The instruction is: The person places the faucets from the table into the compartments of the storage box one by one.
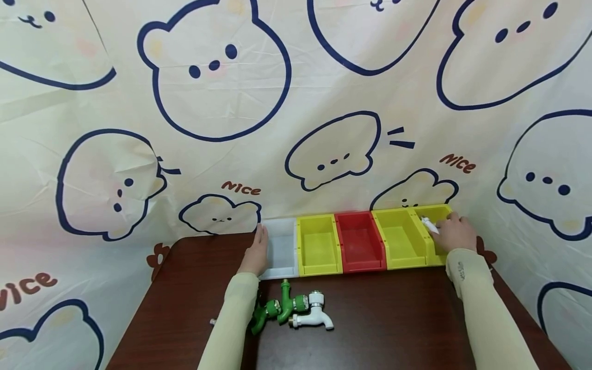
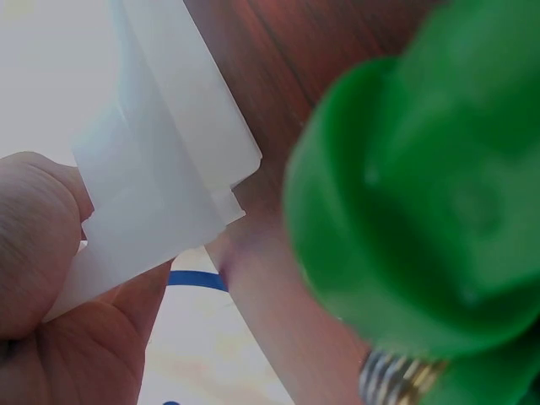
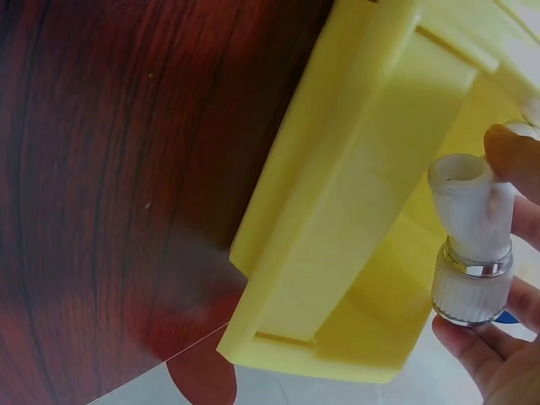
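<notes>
My left hand [image 1: 256, 255] is at the left end of the bin row and pinches the side wall of the white bin [image 1: 282, 249]. In the left wrist view the thumb and fingers lie on opposite sides of that wall. My right hand [image 1: 457, 235] holds a white plastic tap [image 3: 474, 236] by its body, over the rightmost yellow bin [image 3: 371, 194]. The tap's open end and ribbed collar show in the right wrist view; its other end is partly hidden by fingers. Green taps [image 1: 287, 303] lie near the left forearm, one partly covered by the sleeve.
Between the end bins stand a yellow bin [image 1: 319, 246], a red bin [image 1: 362, 244] and another yellow bin [image 1: 401, 241]. Another white tap [image 1: 313, 318] lies beside the green ones on the dark wooden table [image 1: 384, 318]. A patterned cloth [image 1: 324, 92] hangs right behind the bins.
</notes>
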`<control>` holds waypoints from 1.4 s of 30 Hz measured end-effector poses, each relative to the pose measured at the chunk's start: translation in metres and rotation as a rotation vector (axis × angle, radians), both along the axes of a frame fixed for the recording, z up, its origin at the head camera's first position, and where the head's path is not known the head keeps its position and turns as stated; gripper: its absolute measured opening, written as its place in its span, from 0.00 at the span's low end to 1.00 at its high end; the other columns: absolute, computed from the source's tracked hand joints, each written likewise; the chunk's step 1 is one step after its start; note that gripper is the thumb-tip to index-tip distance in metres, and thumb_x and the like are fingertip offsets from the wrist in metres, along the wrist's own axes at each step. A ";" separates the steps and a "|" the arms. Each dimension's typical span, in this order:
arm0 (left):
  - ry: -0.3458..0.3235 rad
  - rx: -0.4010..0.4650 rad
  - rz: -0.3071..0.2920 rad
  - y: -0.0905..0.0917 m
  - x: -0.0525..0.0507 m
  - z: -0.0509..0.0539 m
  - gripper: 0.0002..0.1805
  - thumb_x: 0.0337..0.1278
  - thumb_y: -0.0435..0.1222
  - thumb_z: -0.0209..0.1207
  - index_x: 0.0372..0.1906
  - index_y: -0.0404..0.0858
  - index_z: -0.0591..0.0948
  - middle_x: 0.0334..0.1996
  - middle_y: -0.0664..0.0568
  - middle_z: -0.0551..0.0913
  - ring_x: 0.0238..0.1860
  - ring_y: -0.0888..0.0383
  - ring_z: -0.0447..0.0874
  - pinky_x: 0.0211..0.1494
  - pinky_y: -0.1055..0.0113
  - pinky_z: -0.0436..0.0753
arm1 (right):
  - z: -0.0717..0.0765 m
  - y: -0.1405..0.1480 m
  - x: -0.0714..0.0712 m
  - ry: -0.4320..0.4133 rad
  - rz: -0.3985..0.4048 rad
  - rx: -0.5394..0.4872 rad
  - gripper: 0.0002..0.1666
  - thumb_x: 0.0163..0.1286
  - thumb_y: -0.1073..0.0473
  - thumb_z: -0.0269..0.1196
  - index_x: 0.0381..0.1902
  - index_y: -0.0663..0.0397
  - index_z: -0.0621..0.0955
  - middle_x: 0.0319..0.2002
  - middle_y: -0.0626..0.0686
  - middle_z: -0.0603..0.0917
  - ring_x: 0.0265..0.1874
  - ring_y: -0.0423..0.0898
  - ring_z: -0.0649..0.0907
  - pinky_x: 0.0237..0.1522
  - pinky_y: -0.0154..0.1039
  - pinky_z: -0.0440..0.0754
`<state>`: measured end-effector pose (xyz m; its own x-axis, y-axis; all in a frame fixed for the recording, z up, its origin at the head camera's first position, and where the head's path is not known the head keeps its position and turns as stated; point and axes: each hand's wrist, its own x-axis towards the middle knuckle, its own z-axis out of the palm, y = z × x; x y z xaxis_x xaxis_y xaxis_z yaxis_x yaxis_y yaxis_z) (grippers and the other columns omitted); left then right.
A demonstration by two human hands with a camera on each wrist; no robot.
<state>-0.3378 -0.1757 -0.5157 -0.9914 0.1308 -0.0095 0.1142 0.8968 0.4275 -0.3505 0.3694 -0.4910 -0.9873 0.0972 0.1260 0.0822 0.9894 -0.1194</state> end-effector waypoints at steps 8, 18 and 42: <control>0.008 -0.019 -0.011 -0.001 -0.001 -0.002 0.49 0.59 0.15 0.54 0.83 0.31 0.47 0.85 0.37 0.38 0.24 0.51 0.75 0.45 0.48 0.80 | -0.009 0.005 -0.004 0.027 0.029 0.053 0.24 0.69 0.51 0.69 0.49 0.69 0.86 0.46 0.73 0.78 0.42 0.67 0.74 0.45 0.64 0.78; 0.002 -0.008 0.002 0.000 -0.001 -0.001 0.49 0.59 0.15 0.55 0.83 0.31 0.47 0.85 0.38 0.38 0.36 0.44 0.83 0.57 0.41 0.80 | -0.010 0.006 -0.004 0.030 0.063 0.057 0.23 0.69 0.51 0.68 0.47 0.68 0.88 0.47 0.73 0.79 0.42 0.67 0.76 0.48 0.65 0.77; 0.002 -0.032 -0.009 -0.001 -0.001 -0.002 0.48 0.61 0.15 0.53 0.84 0.33 0.47 0.85 0.40 0.37 0.20 0.53 0.68 0.29 0.63 0.69 | -0.024 0.008 -0.002 0.005 0.105 0.072 0.12 0.70 0.63 0.62 0.41 0.67 0.87 0.44 0.71 0.79 0.41 0.66 0.77 0.47 0.65 0.77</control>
